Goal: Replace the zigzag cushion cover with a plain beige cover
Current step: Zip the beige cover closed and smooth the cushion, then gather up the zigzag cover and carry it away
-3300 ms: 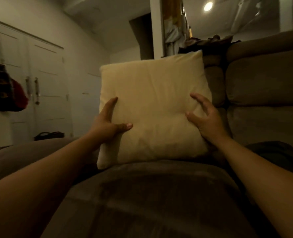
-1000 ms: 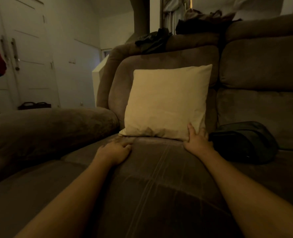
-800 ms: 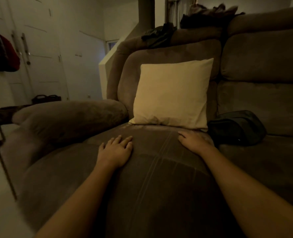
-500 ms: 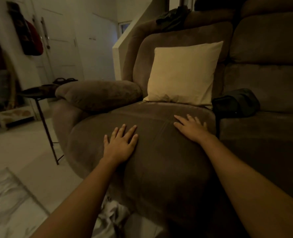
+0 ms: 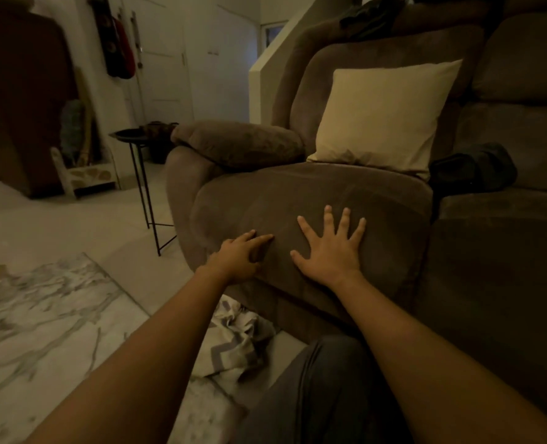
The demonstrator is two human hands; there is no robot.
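Observation:
The cushion in its plain beige cover [image 5: 384, 116] stands upright against the backrest of the brown sofa [image 5: 314, 200], in the seat's back corner. The zigzag cover [image 5: 233, 344] lies crumpled on the floor below the seat's front edge, partly hidden by my left forearm. My left hand [image 5: 238, 256] rests on the seat's front edge with fingers loosely bent, holding nothing. My right hand [image 5: 330, 248] lies flat on the seat with fingers spread. Both hands are well in front of the cushion.
A dark bag [image 5: 474, 168] lies on the seat right of the cushion. A padded armrest [image 5: 237, 142] is to the left. A thin-legged black side table [image 5: 144, 174] stands beside the sofa. A marbled rug [image 5: 41, 315] covers the floor at left. My knee [image 5: 314, 395] is at the bottom.
My hands let go of the cushion and slid back along the seat to its front edge. The view pulled away from the sofa, bringing the floor and the zigzag cover into sight.

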